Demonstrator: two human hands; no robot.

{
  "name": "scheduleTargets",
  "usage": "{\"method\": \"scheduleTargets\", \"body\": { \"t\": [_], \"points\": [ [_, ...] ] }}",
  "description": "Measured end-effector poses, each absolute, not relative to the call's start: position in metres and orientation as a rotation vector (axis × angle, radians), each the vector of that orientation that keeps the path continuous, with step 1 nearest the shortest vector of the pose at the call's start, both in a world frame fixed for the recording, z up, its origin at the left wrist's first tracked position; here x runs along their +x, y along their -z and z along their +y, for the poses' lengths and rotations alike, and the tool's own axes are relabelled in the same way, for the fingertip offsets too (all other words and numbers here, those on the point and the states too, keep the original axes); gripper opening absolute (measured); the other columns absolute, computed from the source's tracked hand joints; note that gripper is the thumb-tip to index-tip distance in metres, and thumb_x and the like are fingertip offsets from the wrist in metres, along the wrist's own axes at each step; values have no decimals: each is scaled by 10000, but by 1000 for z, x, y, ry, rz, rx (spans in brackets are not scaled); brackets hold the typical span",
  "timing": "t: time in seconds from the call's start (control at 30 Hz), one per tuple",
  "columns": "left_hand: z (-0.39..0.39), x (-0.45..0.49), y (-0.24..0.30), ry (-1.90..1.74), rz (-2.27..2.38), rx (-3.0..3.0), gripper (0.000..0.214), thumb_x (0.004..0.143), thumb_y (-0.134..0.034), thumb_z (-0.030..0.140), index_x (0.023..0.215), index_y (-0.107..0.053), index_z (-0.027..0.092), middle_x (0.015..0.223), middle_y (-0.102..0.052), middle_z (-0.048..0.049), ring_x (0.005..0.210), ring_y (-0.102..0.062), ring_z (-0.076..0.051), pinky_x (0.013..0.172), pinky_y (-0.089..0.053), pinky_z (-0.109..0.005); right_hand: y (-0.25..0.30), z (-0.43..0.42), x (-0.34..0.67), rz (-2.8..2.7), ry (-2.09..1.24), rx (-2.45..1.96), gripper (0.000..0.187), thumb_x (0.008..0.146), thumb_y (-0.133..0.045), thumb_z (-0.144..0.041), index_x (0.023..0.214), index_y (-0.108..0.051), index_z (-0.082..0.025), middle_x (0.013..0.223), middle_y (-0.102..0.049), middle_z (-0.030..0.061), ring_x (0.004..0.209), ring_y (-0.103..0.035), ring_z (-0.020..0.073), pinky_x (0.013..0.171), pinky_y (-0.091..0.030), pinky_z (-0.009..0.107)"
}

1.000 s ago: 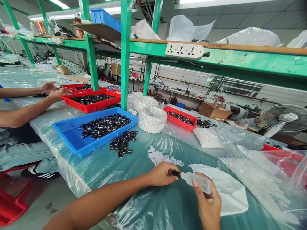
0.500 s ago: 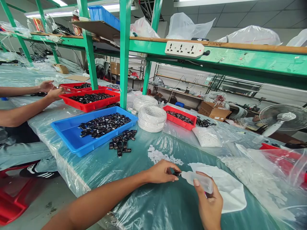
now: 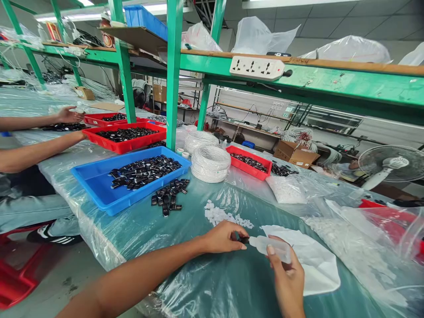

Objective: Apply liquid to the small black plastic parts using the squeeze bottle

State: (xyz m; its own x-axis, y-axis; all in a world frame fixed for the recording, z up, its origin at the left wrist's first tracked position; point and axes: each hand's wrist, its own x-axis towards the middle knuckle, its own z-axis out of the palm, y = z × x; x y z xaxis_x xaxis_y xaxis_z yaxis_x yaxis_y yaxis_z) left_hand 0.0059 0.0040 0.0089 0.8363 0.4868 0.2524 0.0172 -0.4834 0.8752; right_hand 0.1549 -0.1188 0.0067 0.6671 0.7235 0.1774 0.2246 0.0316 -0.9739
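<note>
My left hand (image 3: 227,237) pinches a small black piece (image 3: 244,240), mostly covered by the fingers. A translucent squeeze bottle (image 3: 271,248) lies tilted in my right hand (image 3: 287,274), thumb and fingers closed round its body. Its nozzle points left and meets the black piece, or comes very close to it. Just beyond my left hand, small white plastic pieces (image 3: 218,214) are heaped on the table. Under and behind the bottle a white sheet (image 3: 319,265) is spread. Loose black pieces (image 3: 167,196) lie beside the blue tray (image 3: 99,201), which holds many more like them.
Red trays (image 3: 124,148) of black pieces stand at the left, near a co-worker's hands (image 3: 71,115). White cable coils (image 3: 211,164) and another red tray (image 3: 248,165) sit farther back. Plastic bags (image 3: 357,251) of white pieces lie right. A green shelf frame (image 3: 172,79) rises over the table.
My right hand and the bottle have shifted slightly left, while my left hand stays nearly still. The co-worker's hands have moved apart, one reaching to the red tray.
</note>
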Motion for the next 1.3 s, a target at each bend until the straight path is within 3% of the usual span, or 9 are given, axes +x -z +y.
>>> {"method": "scheduleTargets", "body": {
  "t": [0.17,0.27,0.37,0.47,0.9,1.07,1.3],
  "points": [
    [2,6,-9,-589,383,2010,275,722,-643,292,961,-649,154,861,-651,-41,634,-539,-107,550,-391,-182,-7,-121,155,-908,-369,-1538,423,663,-671,-474,976,-598,-199,986,-631,37,949,-550,224,808,-426,292],
    [1,6,-9,-581,397,2004,288,717,-649,289,974,-649,157,864,-653,-45,654,-555,-118,552,-394,-185,-8,-120,155,-845,-433,-1527,448,658,-658,-507,964,-606,-184,864,-635,30,795,-562,198,698,-442,276],
    [1,6,-9,-575,388,1935,301,723,-645,286,993,-641,153,890,-653,-61,687,-579,-132,580,-416,-198,-7,-118,156,-736,-520,-1475,481,672,-633,-534,986,-608,-171,721,-600,4,591,-490,134,564,-409,250],
    [0,8,-9,-583,368,1852,311,731,-643,293,1007,-632,151,926,-646,-76,713,-597,-143,634,-448,-228,-5,-115,157,-645,-573,-1365,484,695,-626,-517,1030,-589,-169,690,-578,-8,544,-450,111,550,-395,250],
    [0,8,-9,-607,359,1869,302,725,-649,286,992,-632,146,934,-638,-71,741,-598,-149,667,-468,-239,-4,-117,156,-660,-567,-1408,478,679,-644,-517,1029,-592,-195,690,-568,-23,557,-447,105,562,-398,236],
    [0,6,-13,-596,399,1947,282,725,-645,299,964,-638,150,896,-639,-58,694,-577,-133,596,-429,-208,-10,-120,152,-741,-520,-1477,504,652,-654,-534,1015,-591,-190,836,-632,27,716,-547,177,604,-429,252],
    [-1,5,-17,-589,436,1994,278,717,-650,297,954,-648,154,884,-640,-49,658,-551,-116,549,-387,-189,-9,-121,151,-809,-418,-1501,467,669,-659,-497,1013,-581,-192,931,-629,41,877,-565,228,747,-443,305]
  ]
}}
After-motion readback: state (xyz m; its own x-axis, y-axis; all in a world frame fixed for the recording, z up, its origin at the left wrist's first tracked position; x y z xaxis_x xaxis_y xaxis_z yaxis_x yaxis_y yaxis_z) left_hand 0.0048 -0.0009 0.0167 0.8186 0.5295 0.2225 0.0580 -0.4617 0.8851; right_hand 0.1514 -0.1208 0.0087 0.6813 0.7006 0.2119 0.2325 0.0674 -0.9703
